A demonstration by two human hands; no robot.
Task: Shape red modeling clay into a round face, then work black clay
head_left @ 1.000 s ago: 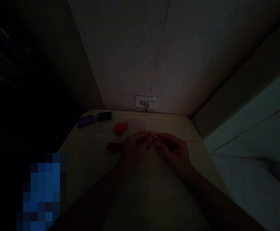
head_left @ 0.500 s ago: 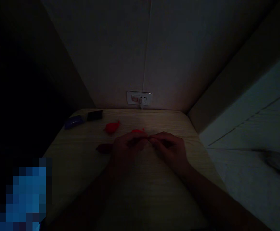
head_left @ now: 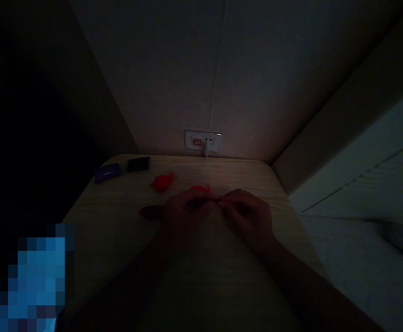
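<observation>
In dim light my left hand (head_left: 187,210) and my right hand (head_left: 248,212) meet fingertip to fingertip above the wooden tabletop (head_left: 204,286). Both are closed in a pinch on something small and dark between them, too dim to make out. Just behind the left fingers a bright red piece (head_left: 200,188) shows in part. Farther left lies a red, pear-shaped thing (head_left: 162,182) with a thin tail. A dark red, pointed object (head_left: 151,212) lies left of my left hand, its right end hidden by that hand.
At the back left of the tabletop lie a purple packet (head_left: 107,172) and a black packet (head_left: 138,164). A wall socket (head_left: 203,140) with a plug in it sits just above the back edge. A blurred-out bright blue patch (head_left: 37,281) fills the lower left.
The whole view has shifted slightly, so that things appear a little farther right. Both hands stay pinched together, with little visible movement over the table.
</observation>
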